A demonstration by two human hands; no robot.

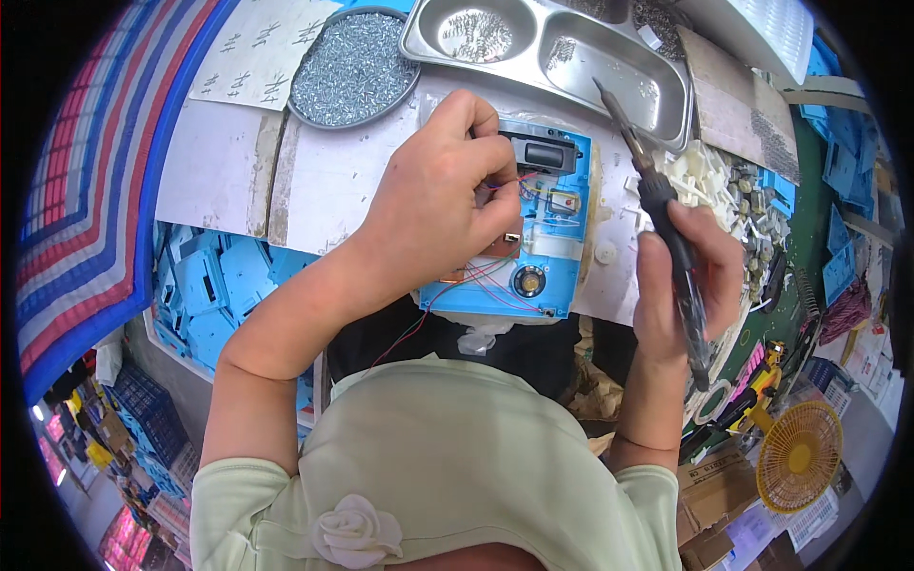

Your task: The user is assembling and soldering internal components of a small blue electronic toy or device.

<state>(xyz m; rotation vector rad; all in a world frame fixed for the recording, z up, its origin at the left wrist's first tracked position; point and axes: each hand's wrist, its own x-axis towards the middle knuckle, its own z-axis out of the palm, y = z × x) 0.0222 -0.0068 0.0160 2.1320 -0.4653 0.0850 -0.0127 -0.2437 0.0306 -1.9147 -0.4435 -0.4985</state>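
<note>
My right hand [700, 276] grips a black-handled soldering iron [657, 195], its metal tip aimed up and left over the steel tray. Below my left hand [438, 186] lies a light-blue plastic housing [562, 262] with electronic parts in it. The fingers of that hand are pinched at thin red and blue wires; their tips are partly hidden. Inside the housing are a black compartment piece [547, 155], a small motor-like part [564, 201], a round speaker-like part [528, 280] and a brown circuit board [505, 246], mostly covered by the hand.
A round tray of small metal screws [352, 71] and a divided steel tray [533, 68] stand at the back. White plastic pieces [700, 186] are heaped at right. Blue housings [214, 285] fill a box at lower left. A yellow fan [800, 457] stands at lower right.
</note>
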